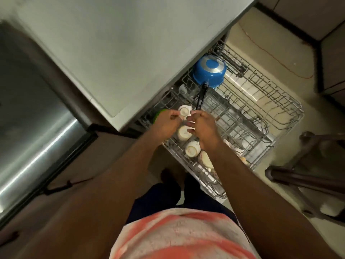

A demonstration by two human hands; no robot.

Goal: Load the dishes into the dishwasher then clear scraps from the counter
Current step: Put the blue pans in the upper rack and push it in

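Note:
The dishwasher's upper rack [265, 101] is pulled out below the counter edge. A blue saucepan [209, 71] lies upside down at its far end, black handle pointing toward me. Three white cups stand upside down in a row along the rack's left side: far cup [184, 111], middle cup [183, 135], near cup [192, 151]. My left hand [168, 122] pinches the far cup's base with curled fingers. My right hand [205, 128] hovers over the middle cup with fingers bent; what it holds is hidden. A green item [158, 114] peeks out behind my left hand.
A grey counter [112, 53] fills the upper left, with a steel sink [28, 113] at far left. A patterned bowl [205, 159] sits in the rack near my right wrist. Dark chair legs [298, 180] stand on the floor at the right.

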